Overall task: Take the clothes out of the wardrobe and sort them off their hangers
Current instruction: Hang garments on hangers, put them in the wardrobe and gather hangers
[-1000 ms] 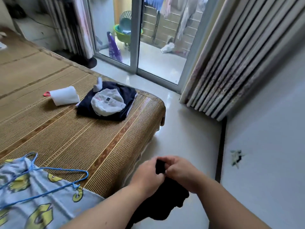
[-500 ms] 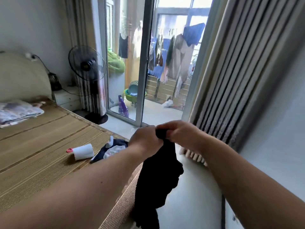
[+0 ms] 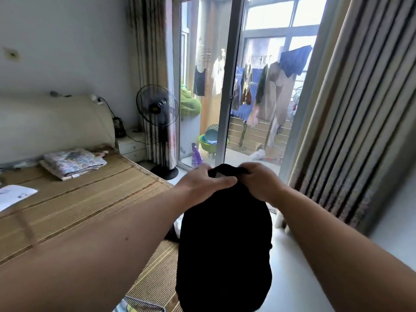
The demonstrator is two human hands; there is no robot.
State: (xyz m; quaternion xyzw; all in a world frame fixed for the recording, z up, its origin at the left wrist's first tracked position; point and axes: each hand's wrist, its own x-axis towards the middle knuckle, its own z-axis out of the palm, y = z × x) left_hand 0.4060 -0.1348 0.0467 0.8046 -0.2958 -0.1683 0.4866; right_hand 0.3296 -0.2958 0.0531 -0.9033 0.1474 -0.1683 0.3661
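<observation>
A bed point(image 3: 74, 206) with a woven mat carries a folded floral quilt point(image 3: 73, 162) near the headboard and a white paper point(image 3: 13, 195) at its left edge.

Bright daylight comes in through the tall glass sliding door point(image 3: 209, 86), and the sky outside looks washed out white. The hanging black cloth point(image 3: 225, 244) is so dark its folds cannot be seen. The striped brown curtain point(image 3: 360, 109) leans at the edge.
</observation>
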